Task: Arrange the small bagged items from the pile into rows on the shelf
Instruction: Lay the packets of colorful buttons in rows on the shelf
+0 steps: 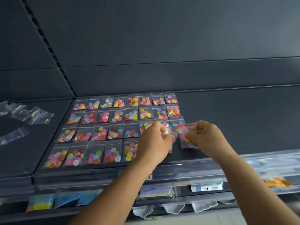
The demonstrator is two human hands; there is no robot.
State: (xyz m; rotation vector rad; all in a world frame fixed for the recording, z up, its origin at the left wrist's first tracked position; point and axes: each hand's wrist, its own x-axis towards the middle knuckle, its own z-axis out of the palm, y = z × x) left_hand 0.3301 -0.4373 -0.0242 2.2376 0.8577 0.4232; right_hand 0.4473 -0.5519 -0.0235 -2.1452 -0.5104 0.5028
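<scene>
Both hands' grip on button bags: left hand (pixel 152 140), right hand (pixel 206 137), over 4 shelf (pixel 227 114) rows.

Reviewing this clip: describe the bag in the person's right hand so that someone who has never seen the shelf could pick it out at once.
Start at the dark shelf and its grid of button bags laid flat in rows. Just past the grid's right edge, the right hand pinches one clear bag with a red zip strip. Unlike the rowed bags it is lifted off the shelf, tilted, beside a second bag gripped by the left hand.
</scene>
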